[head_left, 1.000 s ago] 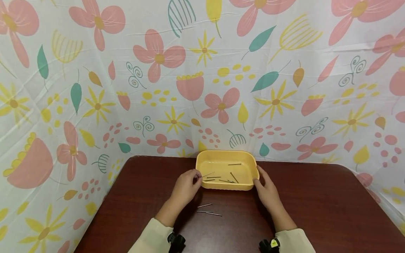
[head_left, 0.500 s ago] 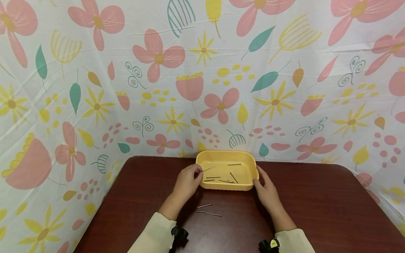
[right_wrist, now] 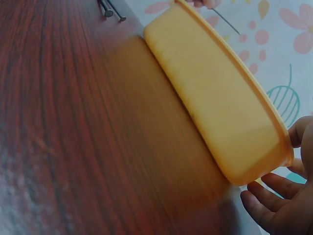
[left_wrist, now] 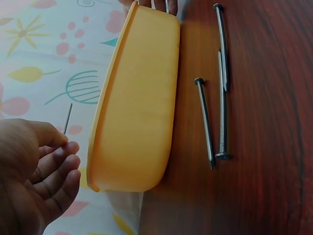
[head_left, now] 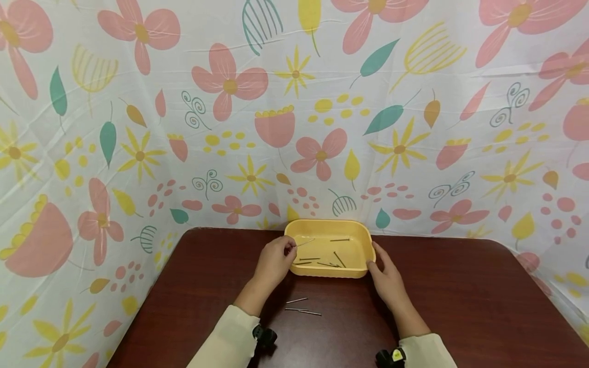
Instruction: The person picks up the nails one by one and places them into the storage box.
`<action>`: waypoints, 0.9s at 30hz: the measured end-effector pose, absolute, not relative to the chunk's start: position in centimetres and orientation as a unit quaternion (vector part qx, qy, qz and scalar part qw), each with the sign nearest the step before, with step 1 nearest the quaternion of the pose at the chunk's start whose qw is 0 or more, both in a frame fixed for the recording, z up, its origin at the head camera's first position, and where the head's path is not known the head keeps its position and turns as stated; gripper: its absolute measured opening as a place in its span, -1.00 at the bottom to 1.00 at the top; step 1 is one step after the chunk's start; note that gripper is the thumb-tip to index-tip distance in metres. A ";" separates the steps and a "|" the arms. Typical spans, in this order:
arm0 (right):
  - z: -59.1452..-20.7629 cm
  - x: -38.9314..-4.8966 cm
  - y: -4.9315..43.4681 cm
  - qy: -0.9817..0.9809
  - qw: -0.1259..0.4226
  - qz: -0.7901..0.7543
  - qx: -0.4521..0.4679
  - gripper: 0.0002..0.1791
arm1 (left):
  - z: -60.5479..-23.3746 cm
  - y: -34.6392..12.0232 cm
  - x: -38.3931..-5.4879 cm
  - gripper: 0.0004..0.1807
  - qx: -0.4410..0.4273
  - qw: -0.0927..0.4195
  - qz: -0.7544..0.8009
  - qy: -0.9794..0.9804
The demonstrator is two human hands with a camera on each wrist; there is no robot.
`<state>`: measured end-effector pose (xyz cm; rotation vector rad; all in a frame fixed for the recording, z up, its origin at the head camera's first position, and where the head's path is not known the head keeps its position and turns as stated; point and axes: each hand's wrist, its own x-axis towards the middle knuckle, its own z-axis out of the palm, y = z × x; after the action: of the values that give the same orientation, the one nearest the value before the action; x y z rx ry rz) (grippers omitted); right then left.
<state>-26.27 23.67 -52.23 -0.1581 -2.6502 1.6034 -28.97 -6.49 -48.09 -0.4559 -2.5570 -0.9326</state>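
Note:
In the head view my left hand (head_left: 272, 263) is raised at the left end of a yellow plastic tray (head_left: 329, 273). Thumb and forefinger pinch a thin nail (left_wrist: 68, 119), its point sticking up above the rim in the left wrist view. My right hand (head_left: 390, 278) holds the tray's right end, the thumb at the rim and the fingers along the outside, as the right wrist view shows. Several dark nails (head_left: 339, 259) lie scattered on the tray's floor. On the table in front of it are three loose nails (left_wrist: 204, 120), two of them side by side.
The dark red-brown wooden table (head_left: 460, 291) has rounded far corners. A white cloth (head_left: 322, 102) printed with flowers hangs behind it and along both sides. The tray stands close to the table's far edge.
My left hand has lifted slightly with the pinched nail, whose tip has risen over the tray. The right hand, the tray and the loose nails stay put.

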 end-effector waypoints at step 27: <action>-51.9 -26.2 23.5 -0.856 0.025 0.514 -0.054 -0.33 | -48.2 -6.4 -29.2 -0.31 -0.134 0.131 -0.352 -0.917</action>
<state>-26.22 23.53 -51.93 -0.1659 -2.6460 1.5906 -29.17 -6.35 -48.23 -0.3889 -2.6635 -1.0210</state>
